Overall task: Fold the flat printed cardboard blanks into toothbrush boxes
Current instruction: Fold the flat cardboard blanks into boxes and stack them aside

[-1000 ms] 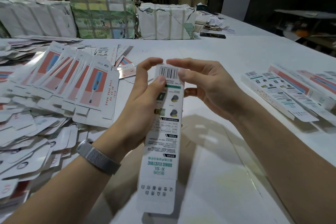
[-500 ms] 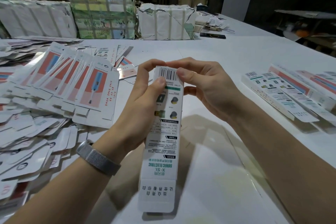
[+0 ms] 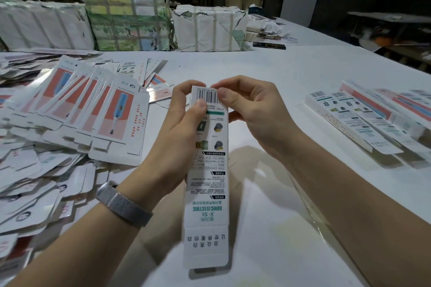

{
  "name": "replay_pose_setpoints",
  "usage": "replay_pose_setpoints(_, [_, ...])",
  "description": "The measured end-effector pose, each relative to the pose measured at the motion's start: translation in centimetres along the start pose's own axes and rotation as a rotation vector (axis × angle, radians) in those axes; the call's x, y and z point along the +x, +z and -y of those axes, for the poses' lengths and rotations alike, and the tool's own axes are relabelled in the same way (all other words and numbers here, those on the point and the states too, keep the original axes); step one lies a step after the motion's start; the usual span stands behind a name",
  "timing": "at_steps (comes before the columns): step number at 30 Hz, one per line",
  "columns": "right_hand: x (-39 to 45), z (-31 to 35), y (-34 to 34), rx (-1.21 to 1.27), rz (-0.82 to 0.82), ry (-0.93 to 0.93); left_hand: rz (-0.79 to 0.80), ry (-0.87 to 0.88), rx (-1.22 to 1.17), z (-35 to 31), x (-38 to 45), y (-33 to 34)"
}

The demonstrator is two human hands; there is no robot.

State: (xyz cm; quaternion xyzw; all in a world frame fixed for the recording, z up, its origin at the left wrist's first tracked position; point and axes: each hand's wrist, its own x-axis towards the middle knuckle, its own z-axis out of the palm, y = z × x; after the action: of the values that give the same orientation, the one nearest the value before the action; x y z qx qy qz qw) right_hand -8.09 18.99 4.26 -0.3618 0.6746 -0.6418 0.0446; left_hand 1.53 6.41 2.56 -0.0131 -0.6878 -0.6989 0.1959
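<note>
I hold a long white toothbrush box (image 3: 207,184) upright over the table, barcode end up, its printed back facing me and its lower flap hanging free. My left hand (image 3: 179,133) wraps the upper part from the left with the thumb pressed below the barcode. My right hand (image 3: 251,109) pinches the top end by the barcode with thumb and forefinger. A fanned heap of flat printed blanks (image 3: 93,109), red and blue on white, lies to the left. Folded boxes (image 3: 363,119) lie in a row at the right.
Strapped paper-wrapped bundles (image 3: 128,21) stand along the far side of the white table (image 3: 268,72). Loose small die-cut pieces (image 3: 28,193) spread at the near left. A dark flat object (image 3: 269,45) and scrap paper lie far back right. The table's right edge drops off at the far right.
The right thumb and forefinger have closed down on the barcode end of the box, and both hands with the box have shifted slightly lower.
</note>
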Motion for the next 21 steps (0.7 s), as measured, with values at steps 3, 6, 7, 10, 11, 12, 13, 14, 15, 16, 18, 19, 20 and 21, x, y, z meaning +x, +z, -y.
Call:
replay_pose_setpoints(3, [-0.2, 0.2, 0.6, -0.123, -0.063, -0.045, -0.036, -0.002, -0.032, 0.1, 0.3, 0.2])
replay_pose_setpoints(6, [-0.4, 0.7, 0.7, -0.371, -0.102, -0.164, -0.041, 0.016, -0.148, 0.0, 0.4, 0.4])
replay_pose_setpoints(7, [-0.6, 0.9, 0.8, -0.411, -0.067, -0.179, -0.040, 0.025, -0.185, 0.1, 0.3, 0.2])
replay_pose_setpoints(10, [-0.9, 1.3, 1.2, -0.418, 0.026, -0.106, -0.020, 0.056, -0.262, -0.2, 0.8, 0.7])
replay_pose_setpoints(11, [-0.9, 1.3, 1.1, -0.434, 0.031, -0.089, -0.027, 0.064, -0.275, -0.3, 0.9, 0.6])
replay_pose_setpoints(12, [-0.8, 1.3, 0.9, -0.468, 0.028, -0.083, -0.007, 0.064, -0.285, -0.3, 1.1, 0.4])
replay_pose_setpoints(13, [-0.7, 1.4, 0.5, -0.495, 0.021, -0.074, 0.063, 0.043, -0.296, -0.1, 1.1, 0.2])
replay_pose_setpoints(14, [-0.5, 1.4, 0.1, -0.498, 0.004, -0.054, 0.153, 0.010, -0.280, 0.1, 1.0, 0.1])
replay_pose_setpoints(15, [-0.2, 1.5, -0.3, -0.477, -0.027, -0.022, 0.194, -0.025, -0.224, 0.3, 1.0, -0.2])
replay_pose_setpoints(16, [0.2, 1.4, -0.9, -0.463, -0.076, 0.015, 0.161, -0.046, -0.133, 0.5, 0.9, -0.5])
replay_pose_setpoints(18, [1.1, 0.8, -2.8, -0.512, -0.206, 0.097, -0.028, -0.016, 0.089, 0.9, 1.0, -0.6])
replay_pose_setpoints(19, [1.5, 0.5, -4.1, -0.568, -0.259, 0.154, -0.104, 0.012, 0.172, 1.0, 1.0, -0.7])
replay_pose_setpoints(20, [2.0, 0.1, -5.6, -0.637, -0.291, 0.224, -0.151, 0.029, 0.226, 1.0, 1.1, -0.8])
replay_pose_setpoints(21, [2.3, -0.3, -7.1, -0.721, -0.307, 0.298, -0.179, 0.038, 0.278, 1.0, 1.1, -1.0])
